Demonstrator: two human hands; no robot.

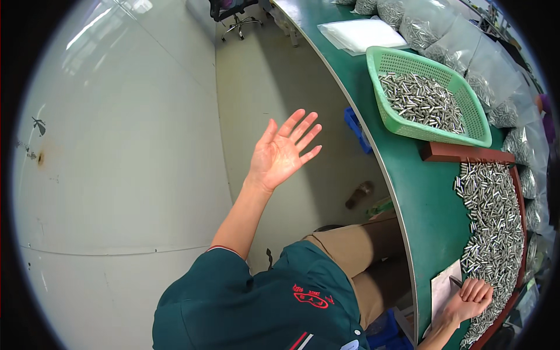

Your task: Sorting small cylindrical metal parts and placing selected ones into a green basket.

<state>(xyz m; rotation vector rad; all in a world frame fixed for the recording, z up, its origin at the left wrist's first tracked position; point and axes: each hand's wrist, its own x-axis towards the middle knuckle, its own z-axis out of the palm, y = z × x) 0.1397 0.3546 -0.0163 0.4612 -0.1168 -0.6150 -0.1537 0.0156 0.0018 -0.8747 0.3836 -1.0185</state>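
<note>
On the dark green shirt (233, 309), near, red characters (302, 289) are set beside a red-outlined emblem (312, 300) in which letters are enclosed.

There are two bare hands, one left hand (277, 157) and one right hand (475, 294), one green worktop (420, 198), one pale-green perforated plastic basket (420, 63), two masses of short silvery metal pins (493, 216), too many to count singly, at least eight clear plastic bags (417, 32) of pins, one white plastic stack (364, 36) and one black wheeled chair (230, 10).
</note>
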